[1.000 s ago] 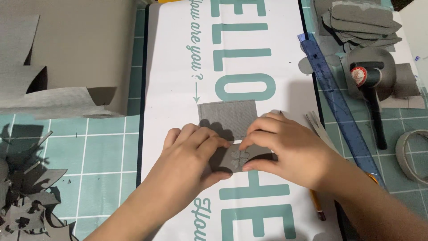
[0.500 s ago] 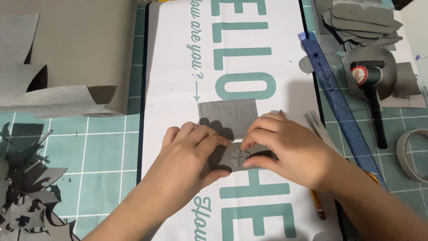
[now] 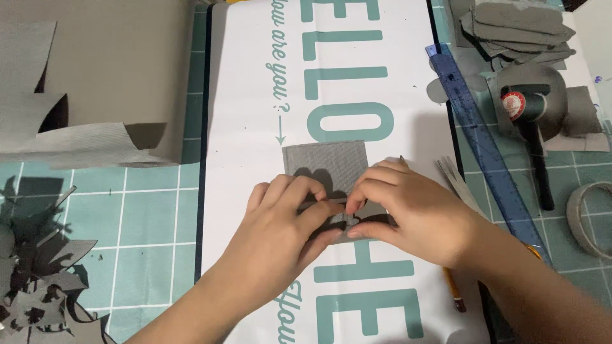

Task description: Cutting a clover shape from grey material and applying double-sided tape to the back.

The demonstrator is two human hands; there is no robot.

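A small grey paper rectangle (image 3: 326,162) lies on a white sheet with teal lettering (image 3: 248,127) in the middle of the view. My left hand (image 3: 280,223) and my right hand (image 3: 408,213) meet over its near edge. Fingers and thumbs of both hands pinch and fold that near edge; the fold itself is mostly hidden under my fingers. The far half of the grey piece lies flat and uncovered.
A teal cutting mat (image 3: 146,216) lies under everything. Large grey paper sheets (image 3: 83,83) sit at the far left, grey scraps (image 3: 38,286) at the near left. A blue ruler (image 3: 484,146), a black-handled tool (image 3: 532,127), cut grey pieces (image 3: 516,25), a tape roll (image 3: 590,216) and a pencil (image 3: 454,290) lie right.
Both hands stay on the grey piece's near edge; the fingers have shifted only slightly. The piece has not moved on the sheet.
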